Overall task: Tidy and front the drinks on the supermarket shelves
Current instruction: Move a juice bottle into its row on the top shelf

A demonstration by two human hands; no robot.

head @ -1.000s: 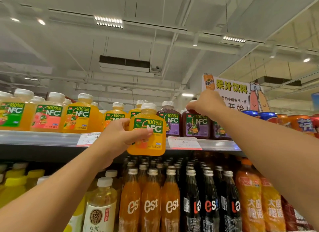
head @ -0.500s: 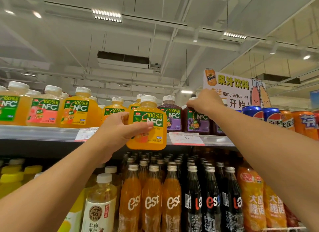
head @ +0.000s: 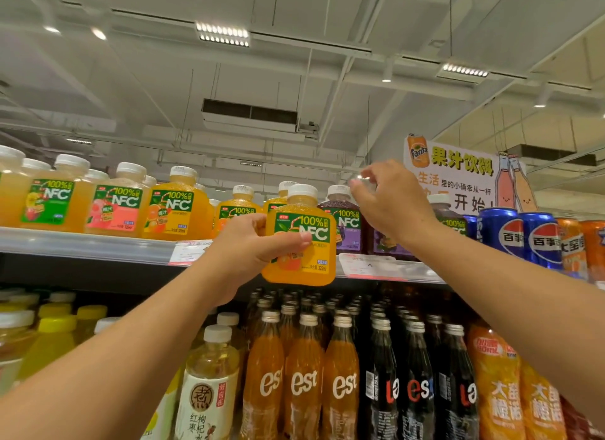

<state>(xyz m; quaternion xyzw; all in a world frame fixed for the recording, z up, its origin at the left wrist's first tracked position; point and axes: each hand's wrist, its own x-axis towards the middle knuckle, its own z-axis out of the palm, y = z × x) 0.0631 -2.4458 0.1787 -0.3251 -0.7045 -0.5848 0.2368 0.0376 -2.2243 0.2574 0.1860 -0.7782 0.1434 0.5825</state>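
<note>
Two hands at the top shelf (head: 98, 245)

The left hand (head: 244, 249) grips an orange bottle (head: 299, 240) in front of the shelf edge. At two o'clock from it, the right hand (head: 389, 199) pinches the cap (head: 360, 181) of a purple bottle (head: 376, 240) hidden behind it.

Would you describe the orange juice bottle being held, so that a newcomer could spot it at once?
Find the top shelf lined with NFC juice bottles. In front of its edge, near the middle, the left hand grips one orange NFC bottle. Unlike its neighbours, it hangs off the shelf, lower than the row.
</note>
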